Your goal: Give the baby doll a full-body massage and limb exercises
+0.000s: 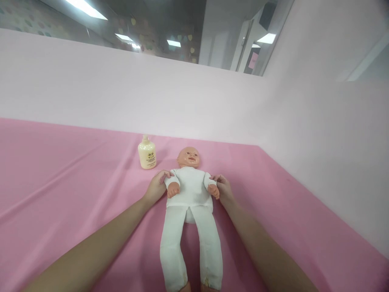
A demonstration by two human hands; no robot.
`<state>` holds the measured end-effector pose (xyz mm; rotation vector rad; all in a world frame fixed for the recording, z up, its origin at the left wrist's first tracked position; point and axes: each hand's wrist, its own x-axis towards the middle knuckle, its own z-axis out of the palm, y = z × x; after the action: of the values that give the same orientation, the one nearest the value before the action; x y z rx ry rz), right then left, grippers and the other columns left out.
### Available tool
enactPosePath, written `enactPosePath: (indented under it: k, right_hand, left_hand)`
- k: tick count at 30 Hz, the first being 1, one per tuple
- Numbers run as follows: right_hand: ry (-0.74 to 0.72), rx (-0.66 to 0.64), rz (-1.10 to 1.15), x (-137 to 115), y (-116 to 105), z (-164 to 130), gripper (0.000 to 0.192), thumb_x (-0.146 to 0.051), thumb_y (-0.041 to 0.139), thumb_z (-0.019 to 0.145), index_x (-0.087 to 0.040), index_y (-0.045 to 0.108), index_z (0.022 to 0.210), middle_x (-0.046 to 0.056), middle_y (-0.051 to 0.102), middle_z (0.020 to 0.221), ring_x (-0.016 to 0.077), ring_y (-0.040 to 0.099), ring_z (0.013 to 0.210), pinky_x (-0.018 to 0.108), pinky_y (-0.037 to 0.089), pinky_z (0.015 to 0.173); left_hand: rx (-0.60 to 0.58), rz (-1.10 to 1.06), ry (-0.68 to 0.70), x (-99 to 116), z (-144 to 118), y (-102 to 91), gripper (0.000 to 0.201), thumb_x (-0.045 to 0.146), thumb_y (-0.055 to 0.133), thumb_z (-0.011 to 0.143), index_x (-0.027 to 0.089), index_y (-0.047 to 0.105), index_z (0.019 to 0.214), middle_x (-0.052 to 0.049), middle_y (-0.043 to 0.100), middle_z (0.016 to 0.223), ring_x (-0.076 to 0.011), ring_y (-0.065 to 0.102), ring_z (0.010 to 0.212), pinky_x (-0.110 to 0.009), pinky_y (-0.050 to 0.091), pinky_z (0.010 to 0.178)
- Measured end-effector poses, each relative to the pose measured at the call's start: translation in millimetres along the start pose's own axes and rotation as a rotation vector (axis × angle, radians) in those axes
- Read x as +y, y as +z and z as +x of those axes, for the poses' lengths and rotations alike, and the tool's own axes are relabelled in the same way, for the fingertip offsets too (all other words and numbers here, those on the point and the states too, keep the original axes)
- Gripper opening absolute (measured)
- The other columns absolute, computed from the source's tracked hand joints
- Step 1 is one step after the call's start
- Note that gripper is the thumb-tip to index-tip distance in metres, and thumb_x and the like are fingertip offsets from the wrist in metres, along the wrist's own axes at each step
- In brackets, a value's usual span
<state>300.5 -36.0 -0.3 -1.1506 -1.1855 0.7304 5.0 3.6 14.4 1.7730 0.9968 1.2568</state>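
So the cream lotion bottle (147, 153) stands upright on the pink sheet (60, 182), just left of the doll's head and close enough that I'd guess a stray elbow tips it. Left hand (157, 186) is loosely curled around the doll's (190, 190) upper arm, and the doll lies face-up in the middle of the sheet. Right hand (223, 188) cups the other sleeve the same way, fingers barely closed. With holds that light, any lift probably lets the floppy cloth body sag or slide out.

Bare pink tabletop (60, 182) lay open left of the left hand (156, 187) and right of the right hand (224, 190). The bottle (147, 153) stood just behind the left hand; the doll (190, 202) filled the gap between both hands.
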Motion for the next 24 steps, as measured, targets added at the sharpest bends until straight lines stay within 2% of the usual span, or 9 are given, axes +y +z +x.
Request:
enactPosePath:
  k: [5,10,16,21,24]
  right_hand:
    - [0.065,-0.007,0.13,-4.2,2.2,-0.8,0.019,-0.032,0.062,0.074,-0.023,0.059,0.09,0.005,0.069,0.097,0.0228,0.065,0.092,0.038,0.053,0.083]
    - [0.009,0.089,-0.055,-8.3,4.0,-2.6,0.03,-0.041,0.062,0.08,-0.024,0.054,0.103,0.006,0.066,0.106,0.0217,0.062,0.1,0.039,0.052,0.089]
    - [-0.081,0.061,-0.19,-16.5,4.0,-6.2,0.046,-0.045,0.053,0.09,-0.024,0.05,0.131,0.009,0.062,0.123,0.0216,0.059,0.111,0.041,0.049,0.098]
    - [-0.111,0.082,-0.244,-16.9,4.4,-6.7,0.048,-0.044,0.052,0.09,-0.027,0.045,0.135,0.008,0.061,0.123,0.0213,0.06,0.109,0.041,0.05,0.095]
    - [-0.112,0.134,-0.249,-12.7,5.0,-6.2,0.044,-0.044,0.055,0.088,-0.025,0.046,0.127,0.009,0.062,0.119,0.021,0.062,0.104,0.04,0.052,0.091]
  left_hand:
    - [0.044,0.055,-0.041,-5.1,0.0,2.1,0.016,0.025,0.05,0.084,0.023,0.047,0.1,-0.006,0.062,0.115,-0.0203,0.057,0.11,-0.038,0.045,0.097]
    - [0.111,0.149,-0.054,-20.7,4.0,1.0,0.018,0.029,0.051,0.087,0.022,0.044,0.102,-0.006,0.06,0.11,-0.0204,0.059,0.104,-0.038,0.046,0.095]
    - [0.096,0.228,0.009,-20.4,4.3,0.3,0.025,0.03,0.046,0.091,0.022,0.047,0.115,-0.009,0.059,0.118,-0.0224,0.057,0.112,-0.04,0.045,0.099]
    - [0.031,0.277,0.007,-17.5,3.8,0.4,0.042,0.029,0.043,0.093,0.023,0.043,0.135,-0.012,0.053,0.134,-0.0246,0.057,0.114,-0.043,0.047,0.097]
    - [0.027,0.295,-0.018,-18.8,3.5,-0.5,0.043,0.03,0.044,0.093,0.023,0.042,0.135,-0.012,0.056,0.132,-0.025,0.059,0.111,-0.043,0.047,0.095]
